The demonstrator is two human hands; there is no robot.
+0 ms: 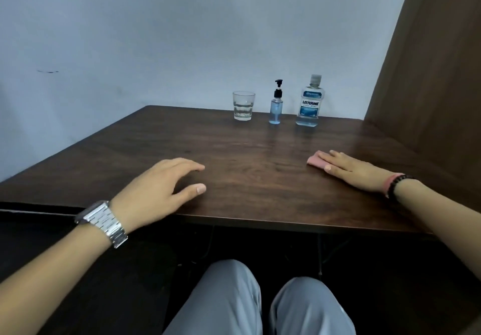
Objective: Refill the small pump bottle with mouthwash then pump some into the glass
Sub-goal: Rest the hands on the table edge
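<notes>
A small clear pump bottle (276, 108) with a black pump head stands near the far edge of the dark wooden table (247, 157), holding pale blue liquid. To its right stands a larger mouthwash bottle (309, 103) with a blue label and a capped top. To its left is a clear glass (243, 105) with a little liquid at the bottom. My left hand (158, 191) rests near the table's front edge, fingers apart, holding nothing. My right hand (356, 169) lies flat on a pink cloth (316, 162) at the right.
A pale wall runs behind the table and a brown wooden panel (429, 74) closes off its right side. My knees in grey trousers (260, 303) are below the front edge. A watch is on my left wrist, bead bracelets on my right.
</notes>
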